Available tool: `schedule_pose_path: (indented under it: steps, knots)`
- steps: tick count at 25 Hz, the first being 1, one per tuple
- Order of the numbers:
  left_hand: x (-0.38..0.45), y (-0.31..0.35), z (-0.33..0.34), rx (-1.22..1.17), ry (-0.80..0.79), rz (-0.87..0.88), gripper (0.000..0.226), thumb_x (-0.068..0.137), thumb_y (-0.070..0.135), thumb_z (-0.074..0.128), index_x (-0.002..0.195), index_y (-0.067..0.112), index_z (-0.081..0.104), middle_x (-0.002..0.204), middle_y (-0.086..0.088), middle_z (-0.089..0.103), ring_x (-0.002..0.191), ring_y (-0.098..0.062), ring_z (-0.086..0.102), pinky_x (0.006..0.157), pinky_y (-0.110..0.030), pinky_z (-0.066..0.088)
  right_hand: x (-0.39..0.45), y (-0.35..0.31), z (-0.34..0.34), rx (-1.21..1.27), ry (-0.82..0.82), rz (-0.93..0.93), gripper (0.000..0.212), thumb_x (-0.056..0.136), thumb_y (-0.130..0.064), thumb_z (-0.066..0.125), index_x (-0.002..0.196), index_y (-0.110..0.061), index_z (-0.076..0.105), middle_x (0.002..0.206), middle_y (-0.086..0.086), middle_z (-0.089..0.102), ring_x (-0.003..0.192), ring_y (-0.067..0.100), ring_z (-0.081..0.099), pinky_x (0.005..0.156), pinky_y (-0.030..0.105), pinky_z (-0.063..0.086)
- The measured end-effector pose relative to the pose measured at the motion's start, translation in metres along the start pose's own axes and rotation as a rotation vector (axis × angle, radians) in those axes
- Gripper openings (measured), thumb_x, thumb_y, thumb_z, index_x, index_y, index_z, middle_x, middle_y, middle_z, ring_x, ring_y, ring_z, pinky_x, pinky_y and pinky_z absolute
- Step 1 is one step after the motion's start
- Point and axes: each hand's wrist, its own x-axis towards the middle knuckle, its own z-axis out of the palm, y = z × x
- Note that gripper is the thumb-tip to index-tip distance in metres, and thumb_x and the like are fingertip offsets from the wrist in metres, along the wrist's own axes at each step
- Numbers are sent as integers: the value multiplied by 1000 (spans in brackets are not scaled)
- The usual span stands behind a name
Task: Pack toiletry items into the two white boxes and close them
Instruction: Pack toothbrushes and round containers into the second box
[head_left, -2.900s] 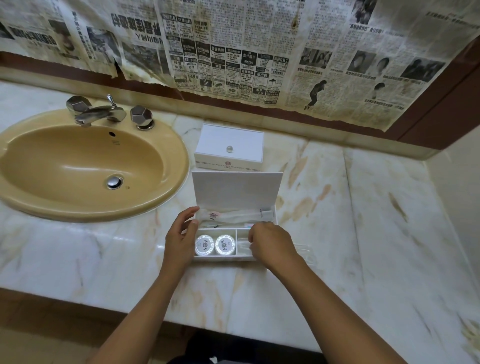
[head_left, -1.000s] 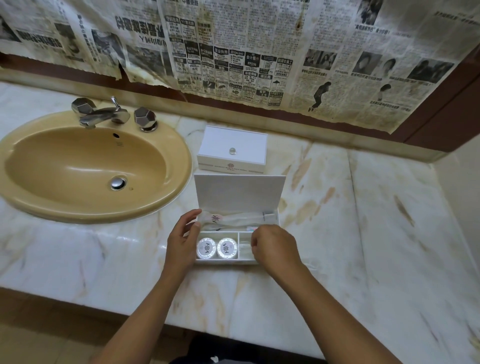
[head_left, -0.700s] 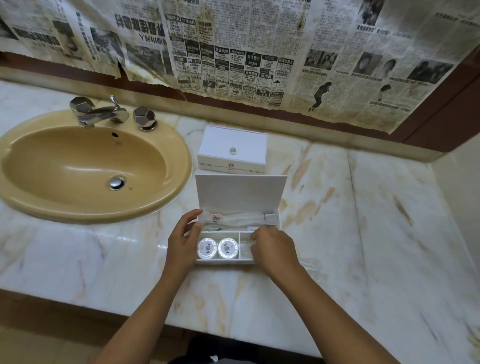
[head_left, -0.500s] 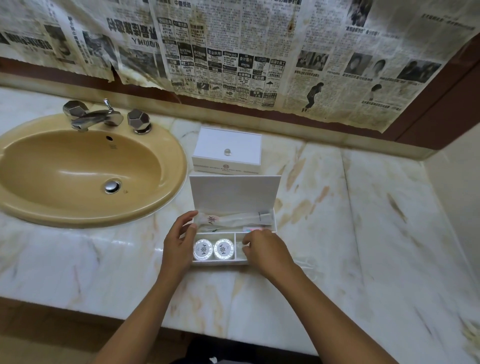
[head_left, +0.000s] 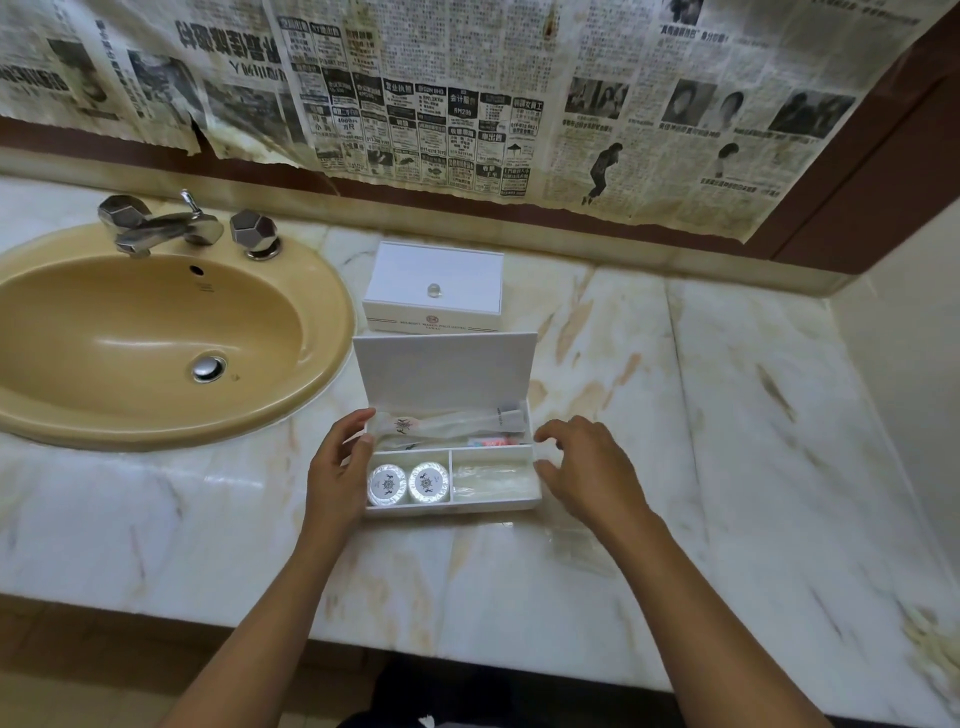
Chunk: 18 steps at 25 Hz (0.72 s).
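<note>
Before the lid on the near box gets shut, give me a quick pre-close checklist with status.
1. Near box lid upright and free to swing: ok.
2. Two round soaps seated in the front left compartment: ok.
3. Long sachet in the rear compartment below the rim: cannot tell, its right end sits high.
4. Left hand steadies the box's left wall: ok.
5. Right hand holds nothing, fingers loose beside the right wall: ok.
6. Far box closed: ok.
</note>
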Motion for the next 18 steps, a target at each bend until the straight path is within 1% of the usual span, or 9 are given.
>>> schedule_pose_path:
  steps: [2,3,6,8,9,11,13,16,18]
  knots:
    - [1,-1,0,-4,0,1,30,99,8,50,115,30,63,123,1,61,101,12,57,86,-11,41,-2,12,-5,-60,-63,46,43,88,-33,65,129,-29,51,130,0,50,122,21,43,98,37,42]
    - [1,-1,0,-1,2,3,30,99,7,50,115,29,62,123,1,62,100,13,56,86,-10,41,-3,17,-6,-85,-87,64,48,87,-33,67,131,-29,49,133,0,47,124,22,41,99,38,40]
    - [0,0,0,11,8,10,30,98,6,50,116,27,62,122,2,61,98,16,56,82,-4,41,-10,28,3,-153,-220,111,68,80,-29,74,138,-30,39,138,1,40,128,23,35,99,39,37]
    - [0,1,1,15,7,12,29,98,6,50,116,27,62,121,2,61,98,16,56,81,-3,40,-16,34,15,-187,-332,134,84,73,-26,78,142,-32,31,138,2,35,130,25,32,98,40,38]
    - [0,1,1,17,8,12,29,98,6,50,116,27,62,120,3,61,98,17,56,81,-2,40,-19,36,23,-189,-366,139,89,71,-23,79,143,-33,28,138,2,33,129,25,32,95,39,40]
    - [0,1,1,19,11,10,29,98,7,50,116,27,62,119,5,62,97,17,56,80,-2,40,-25,39,34,-168,-372,140,89,70,-14,75,142,-33,27,136,2,30,127,25,32,86,34,44]
    - [0,2,1,16,14,12,29,98,7,51,116,27,62,118,6,62,96,16,56,81,-3,41,-26,41,40,-133,-324,127,82,72,-8,70,139,-32,30,132,1,31,122,23,33,78,31,46]
    - [0,2,1,9,13,16,29,98,7,51,115,28,62,116,9,62,96,16,56,82,-4,41,-18,41,42,-85,-240,98,68,76,-2,62,135,-29,39,125,1,36,116,22,38,76,30,46]
    - [0,2,1,3,15,13,30,98,7,51,114,29,62,116,10,63,96,15,57,83,-6,42,-11,39,41,-63,-219,98,66,77,-4,64,134,-28,41,125,1,38,115,21,39,79,30,48]
